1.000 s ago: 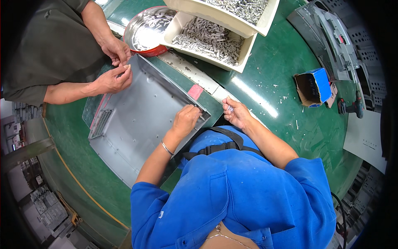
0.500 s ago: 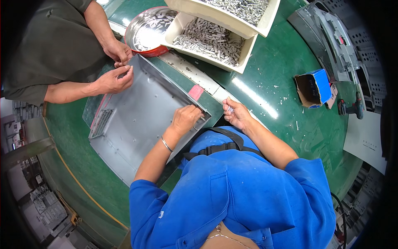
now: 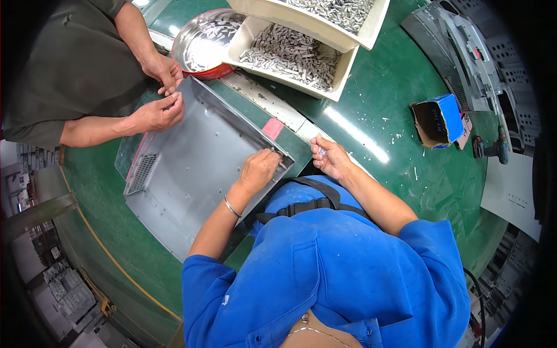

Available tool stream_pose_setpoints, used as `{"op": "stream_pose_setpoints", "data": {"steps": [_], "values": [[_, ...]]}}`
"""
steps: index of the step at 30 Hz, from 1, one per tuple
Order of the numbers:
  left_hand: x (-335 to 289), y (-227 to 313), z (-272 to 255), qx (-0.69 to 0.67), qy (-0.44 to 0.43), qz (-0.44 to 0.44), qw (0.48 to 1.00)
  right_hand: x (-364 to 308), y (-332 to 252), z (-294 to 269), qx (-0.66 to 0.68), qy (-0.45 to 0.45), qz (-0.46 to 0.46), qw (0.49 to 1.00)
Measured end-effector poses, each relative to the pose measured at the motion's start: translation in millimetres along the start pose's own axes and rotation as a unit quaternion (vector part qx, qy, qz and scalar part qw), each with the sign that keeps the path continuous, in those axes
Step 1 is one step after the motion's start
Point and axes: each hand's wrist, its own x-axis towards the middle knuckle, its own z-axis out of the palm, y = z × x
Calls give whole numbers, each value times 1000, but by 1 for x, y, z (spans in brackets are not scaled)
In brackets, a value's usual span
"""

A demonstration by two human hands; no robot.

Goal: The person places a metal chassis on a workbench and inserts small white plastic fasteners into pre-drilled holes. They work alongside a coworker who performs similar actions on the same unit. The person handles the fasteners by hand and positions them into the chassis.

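A grey sheet-metal panel (image 3: 197, 156) with raised edges and a vent grille lies on the green table, one corner close to my body. At that corner my left hand (image 3: 259, 169) is closed, its fingertips pinched at the raised edge. Whatever is between them is mostly hidden; a small pale bit shows beside the fingers. Off the panel's right side, my right hand (image 3: 332, 159) is held half curled, with small whitish pieces (image 3: 321, 151) in its fingers. Across the panel, a co-worker's two hands (image 3: 165, 95) are pinched together over the far corner.
Two cream bins (image 3: 346, 81) of small grey-white pieces and a red-rimmed metal bowl (image 3: 217, 72) stand at the far side. A pink piece (image 3: 272, 128) touches the panel's edge. An open blue box (image 3: 447, 119), a power drill (image 3: 496, 149) and stacked metal parts (image 3: 458, 58) are at right.
Hardly anything differs. My left fingers have shifted slightly at the panel's corner, and the co-worker's fingers have moved a little. My right hand stays in place with its pieces.
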Motion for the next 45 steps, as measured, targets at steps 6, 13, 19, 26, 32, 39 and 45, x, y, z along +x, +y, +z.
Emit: {"op": "stream_pose_setpoints", "data": {"steps": [6,13,19,26,32,39,45], "values": [[7,2,-5,17,-18,10,1000,-1,0,1,-3,10,1,1000],[8,1,-5,24,-45,-6,999,-1,0,3,-10,15,3,1000],[4,0,-3,-4,-32,-12,999,-2,0,2,-12,15,-1,1000],[3,5,-4,-43,1,-41,998,-2,0,-1,-1,3,1,1000],[4,4,-1,-9,4,-18,1000,-6,0,6,-5,-30,-10,999],[2,-3,3,-7,4,0,1000,-16,-8,14,10,-134,-2,991],[11,24,-29,-244,121,-193,943,-36,-17,49,-13,-282,22,959]]}}
